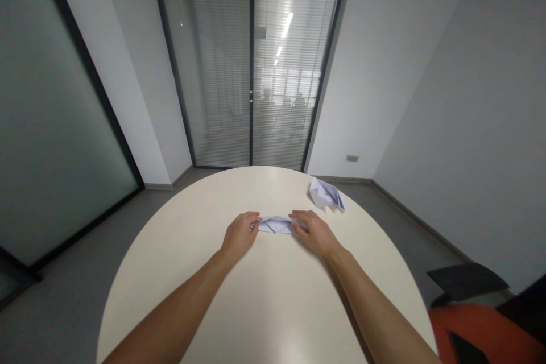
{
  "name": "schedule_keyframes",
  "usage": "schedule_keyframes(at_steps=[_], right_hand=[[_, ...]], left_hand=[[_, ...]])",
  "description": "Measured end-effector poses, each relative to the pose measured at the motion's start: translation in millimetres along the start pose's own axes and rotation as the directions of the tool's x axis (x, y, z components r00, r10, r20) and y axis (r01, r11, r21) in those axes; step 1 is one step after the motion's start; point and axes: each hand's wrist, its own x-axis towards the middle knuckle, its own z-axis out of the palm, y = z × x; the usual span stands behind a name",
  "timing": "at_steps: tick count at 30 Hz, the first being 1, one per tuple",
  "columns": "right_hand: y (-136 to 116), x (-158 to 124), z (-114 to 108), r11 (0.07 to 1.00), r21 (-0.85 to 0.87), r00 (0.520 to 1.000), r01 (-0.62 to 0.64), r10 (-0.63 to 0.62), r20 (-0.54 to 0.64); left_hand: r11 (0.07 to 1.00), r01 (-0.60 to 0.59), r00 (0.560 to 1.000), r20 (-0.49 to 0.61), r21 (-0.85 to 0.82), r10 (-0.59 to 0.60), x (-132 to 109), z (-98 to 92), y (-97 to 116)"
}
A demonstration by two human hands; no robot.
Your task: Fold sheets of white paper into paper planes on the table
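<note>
A narrow strip of folded white paper [275, 224] lies lengthwise across the middle of the table, with creased triangular flaps on its upper face. At its left end, my left hand [242, 234] is closed, thumb and fingers gripping the edge. My right hand [314, 230] is at the other end, its thumb and fingers closed around the paper. Both ends of the strip are partly hidden under the fingers.
The round cream table [264, 301] fills the lower middle. Beyond my right hand, a folded paper piece [326, 193] rests near the table's far right edge. An orange chair [482, 330] with black armrests stands at the lower right. Glass doors [251, 68] with blinds are behind.
</note>
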Motion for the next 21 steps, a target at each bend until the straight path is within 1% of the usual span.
schedule_keyframes(at_steps=[4, 6, 8, 12, 15, 18, 21], right_hand=[[-2, 0, 2, 0.981, 0.024, 0.979, 0.192, -0.194, 0.063], [-4, 0, 4, 0.971, 0.032, 0.967, 0.235, -0.237, 0.096], [-5, -1, 5, 0.97, 0.031, 0.962, 0.243, -0.245, 0.117], [-5, -2, 8, 0.978, 0.026, 0.968, 0.206, -0.208, 0.141], [-6, -3, 7, 0.983, 0.026, 0.971, 0.183, -0.185, 0.149], [-11, -2, 3, 0.992, -0.019, 0.982, 0.124, -0.12, 0.144], [-21, 0, -1, 0.994, -0.112, 0.992, 0.003, 0.011, 0.126]], left_hand=[[1.0, 0.005, 0.999, 0.042, 0.027, -0.006, -1, -0.3, 2], [0.999, -0.005, 0.998, 0.055, 0.05, 0.002, -1, -1.6, 5], [0.996, -0.045, 0.997, 0.071, 0.078, 0.039, -2, -3.1, 9], [0.983, -0.131, 0.983, 0.147, 0.127, 0.111, -4, -4.5, 17], [0.979, -0.142, 0.976, 0.184, 0.15, 0.113, -5, -3.0, 19], [0.98, -0.124, 0.982, 0.158, 0.157, 0.099, -6, -0.6, 16], [0.981, -0.118, 0.987, 0.129, 0.154, 0.098, -7, 1.3, 12]])
